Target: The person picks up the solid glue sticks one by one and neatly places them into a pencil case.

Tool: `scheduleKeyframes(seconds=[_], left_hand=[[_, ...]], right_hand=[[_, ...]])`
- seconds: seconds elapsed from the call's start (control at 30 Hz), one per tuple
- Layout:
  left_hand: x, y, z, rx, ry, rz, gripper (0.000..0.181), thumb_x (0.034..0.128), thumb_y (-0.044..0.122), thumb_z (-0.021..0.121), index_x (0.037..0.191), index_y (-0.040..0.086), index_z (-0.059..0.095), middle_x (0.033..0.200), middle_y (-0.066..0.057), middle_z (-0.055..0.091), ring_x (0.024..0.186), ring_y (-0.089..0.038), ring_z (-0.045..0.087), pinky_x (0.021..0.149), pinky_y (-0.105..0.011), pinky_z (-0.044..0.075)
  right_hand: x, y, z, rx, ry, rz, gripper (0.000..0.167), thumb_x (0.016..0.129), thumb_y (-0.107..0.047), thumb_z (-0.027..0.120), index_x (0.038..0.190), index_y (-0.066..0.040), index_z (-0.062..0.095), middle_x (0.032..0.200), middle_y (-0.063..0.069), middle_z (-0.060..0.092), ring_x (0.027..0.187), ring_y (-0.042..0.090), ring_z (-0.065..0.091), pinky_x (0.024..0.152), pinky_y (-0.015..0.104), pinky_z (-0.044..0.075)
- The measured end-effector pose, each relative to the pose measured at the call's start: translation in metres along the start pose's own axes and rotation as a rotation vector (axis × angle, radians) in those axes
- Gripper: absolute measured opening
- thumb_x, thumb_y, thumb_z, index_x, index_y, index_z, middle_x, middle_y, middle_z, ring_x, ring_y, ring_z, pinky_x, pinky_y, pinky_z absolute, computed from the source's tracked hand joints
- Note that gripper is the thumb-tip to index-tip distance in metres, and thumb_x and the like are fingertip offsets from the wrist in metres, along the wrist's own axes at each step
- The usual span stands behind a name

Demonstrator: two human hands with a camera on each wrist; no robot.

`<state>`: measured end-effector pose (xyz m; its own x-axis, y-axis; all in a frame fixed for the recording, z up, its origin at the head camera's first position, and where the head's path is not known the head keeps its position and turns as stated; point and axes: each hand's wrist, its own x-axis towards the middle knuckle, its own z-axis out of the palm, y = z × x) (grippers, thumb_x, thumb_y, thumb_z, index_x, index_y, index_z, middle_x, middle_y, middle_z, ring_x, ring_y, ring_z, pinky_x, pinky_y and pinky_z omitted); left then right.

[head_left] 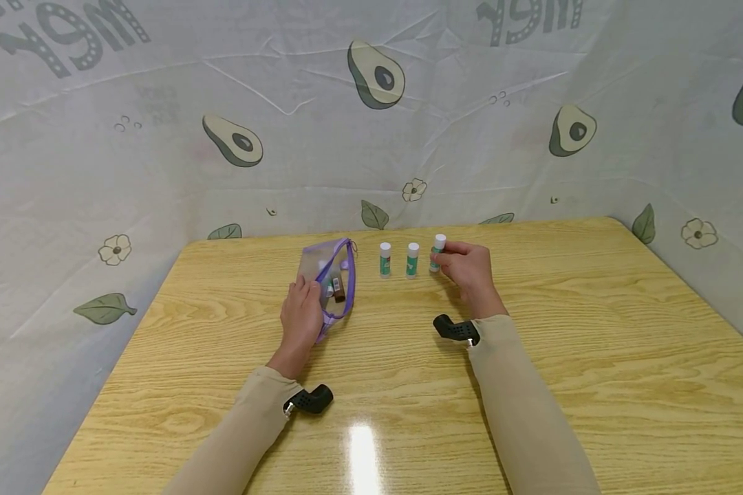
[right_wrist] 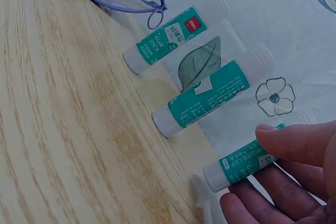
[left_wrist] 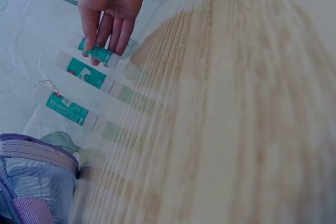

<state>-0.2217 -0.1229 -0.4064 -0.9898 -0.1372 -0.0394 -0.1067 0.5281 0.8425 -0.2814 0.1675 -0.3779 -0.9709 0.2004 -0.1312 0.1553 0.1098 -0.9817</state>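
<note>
Three glue sticks with green labels and white caps stand upright in a row near the far side: the left one (head_left: 385, 260), the middle one (right_wrist: 208, 94) and the right one (right_wrist: 245, 165). My right hand (head_left: 469, 267) pinches the right glue stick between thumb and fingers; whether its base touches the table I cannot tell. Left of the row, a mesh pouch with purple trim (head_left: 350, 275) gapes toward the right. My left hand (head_left: 301, 311) grips the pouch's near left side, its thumb hidden. Inside the pouch lies a dark brown item (head_left: 338, 289) with a white label, beside other partly hidden things.
The wooden table (head_left: 396, 371) extends widely to both sides. A pale cloth (head_left: 297, 179) printed with avocados, leaves and flowers hangs right behind its far edge. Black wrist-camera mounts stick out from the left sleeve (head_left: 235, 426) and the right sleeve (head_left: 526, 392).
</note>
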Motion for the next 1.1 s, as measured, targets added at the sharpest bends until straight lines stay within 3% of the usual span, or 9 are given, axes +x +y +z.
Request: scheduleKeyframes(seconds=[0.4, 0.67, 1.1], left_hand=[[0.000, 0.000, 0.001, -0.007, -0.004, -0.003, 0.062, 0.1141, 0.034, 0.021, 0.163, 0.000, 0.038, 0.178, -0.019, 0.018, 0.167, -0.041, 0.006, 0.135, -0.062, 0.004], [-0.001, 0.000, 0.000, -0.013, 0.002, 0.000, 0.062, 0.1137, 0.034, 0.021, 0.162, 0.000, 0.041, 0.177, -0.020, 0.019, 0.167, -0.042, 0.007, 0.135, -0.062, 0.004], [-0.001, 0.001, 0.000, -0.004, 0.005, -0.004, 0.061, 0.1142, 0.033, 0.021, 0.162, 0.000, 0.040, 0.177, -0.020, 0.020, 0.166, -0.043, 0.008, 0.134, -0.064, 0.005]], right_hand=[[0.001, -0.007, -0.001, -0.015, 0.003, -0.042, 0.045, 0.101, -0.011, 0.071, 0.144, 0.001, 0.064, 0.145, 0.019, 0.066, 0.126, 0.024, 0.066, 0.116, 0.040, 0.053], [0.003, -0.012, 0.000, -0.006, 0.007, -0.084, 0.045, 0.101, -0.012, 0.072, 0.143, 0.001, 0.065, 0.142, 0.019, 0.067, 0.111, 0.013, 0.068, 0.116, 0.039, 0.053], [0.002, -0.021, -0.001, 0.007, 0.008, -0.123, 0.043, 0.100, -0.013, 0.072, 0.141, 0.001, 0.067, 0.134, 0.014, 0.069, 0.107, 0.008, 0.066, 0.116, 0.037, 0.053]])
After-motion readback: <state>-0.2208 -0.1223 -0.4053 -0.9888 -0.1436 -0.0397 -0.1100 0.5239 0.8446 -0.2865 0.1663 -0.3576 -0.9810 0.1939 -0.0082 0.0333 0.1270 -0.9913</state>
